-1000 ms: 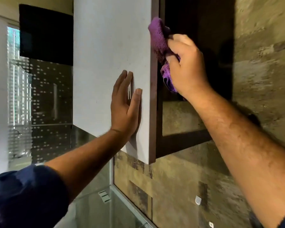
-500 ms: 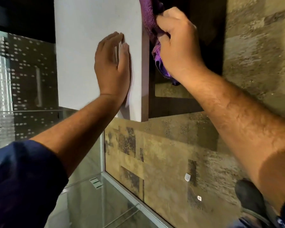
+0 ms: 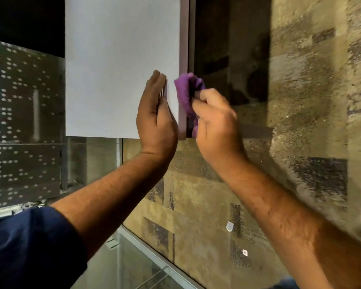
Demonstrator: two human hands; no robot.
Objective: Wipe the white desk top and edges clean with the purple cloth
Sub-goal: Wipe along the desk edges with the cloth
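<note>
purple cloth [image 3: 187,94] bunched in right hand [image 3: 215,124], 1 left hand [image 3: 155,117] seemingly flat on desk [image 3: 121,65]

We see a plain white table [image 3: 121,65] with a dull mauve-grey edge [image 3: 183,59]. The cloth [image 3: 188,94] is bright purple. Our sleeve [image 3: 29,247] is dark navy. The floor [image 3: 196,195] is mottled tan and olive with dark grey rectangular patches. The glass panel [image 3: 25,122] carries rows of small white dots.

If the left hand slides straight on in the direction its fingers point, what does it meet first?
Probably nothing: the left hand lies flat on the white desk top, fingers pointing up the picture, and the surface ahead looks bare to the frame's edge.
</note>
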